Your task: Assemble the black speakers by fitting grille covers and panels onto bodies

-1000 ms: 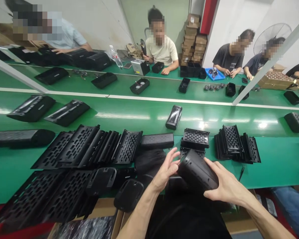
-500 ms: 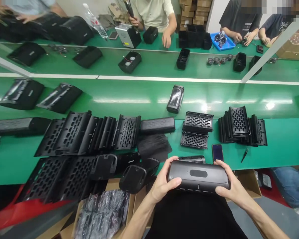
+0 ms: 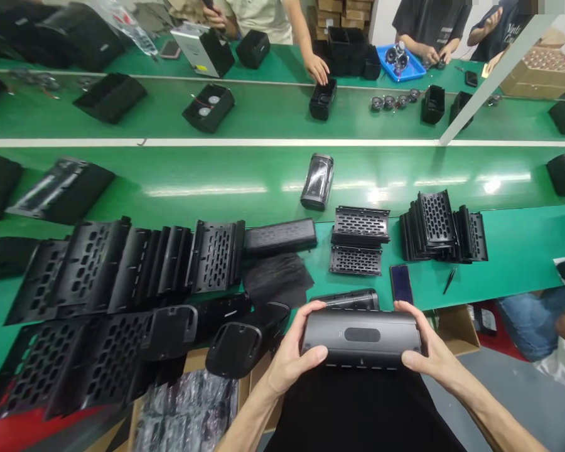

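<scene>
The left hand point(image 3: 292, 351) and right hand point(image 3: 434, 350) hold opposite ends of a black casing point(image 3: 390, 333), fingers wrapped around its corners and thumbs on its face, probably to keep it level with the oval inset point(image 3: 362, 334) uncovered. It sits at the table's point(image 3: 522, 251) near edge, smooth, matte and rounded. Thin slotted grilles point(image 3: 435, 220) stand nested, likely saving space.

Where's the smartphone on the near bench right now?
In the head view, the smartphone lies right of centre, just beyond the right hand, between the perforated black panels and the black pen.
</scene>
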Demonstrator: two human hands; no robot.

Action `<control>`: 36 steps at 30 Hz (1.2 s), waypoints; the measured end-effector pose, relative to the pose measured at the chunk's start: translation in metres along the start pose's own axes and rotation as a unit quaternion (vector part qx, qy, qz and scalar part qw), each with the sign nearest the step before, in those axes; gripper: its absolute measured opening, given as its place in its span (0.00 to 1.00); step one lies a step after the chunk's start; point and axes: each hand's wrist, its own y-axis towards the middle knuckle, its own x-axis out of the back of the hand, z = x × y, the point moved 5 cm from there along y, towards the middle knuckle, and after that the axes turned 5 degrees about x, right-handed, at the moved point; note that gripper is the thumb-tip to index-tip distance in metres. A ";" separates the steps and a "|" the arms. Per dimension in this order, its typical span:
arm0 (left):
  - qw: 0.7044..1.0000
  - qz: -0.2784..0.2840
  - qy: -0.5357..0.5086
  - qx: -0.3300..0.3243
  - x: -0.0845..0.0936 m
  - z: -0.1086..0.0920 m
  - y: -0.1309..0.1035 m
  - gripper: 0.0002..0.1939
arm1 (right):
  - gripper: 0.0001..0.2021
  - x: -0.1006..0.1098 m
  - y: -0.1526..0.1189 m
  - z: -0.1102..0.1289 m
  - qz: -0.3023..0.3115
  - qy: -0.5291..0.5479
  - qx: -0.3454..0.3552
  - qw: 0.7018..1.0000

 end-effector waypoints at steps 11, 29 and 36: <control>0.999 -0.023 0.042 -0.010 -0.001 0.006 -0.002 0.34 | 0.38 -0.006 -0.003 -0.001 -0.050 -0.077 0.028 0.995; 0.993 -0.051 0.034 0.096 -0.004 0.008 0.012 0.31 | 0.41 -0.002 0.015 -0.008 -0.086 0.114 -0.112 0.983; 0.983 0.030 -0.013 0.180 -0.001 0.008 0.030 0.31 | 0.42 0.001 0.017 -0.016 -0.128 0.163 -0.157 0.966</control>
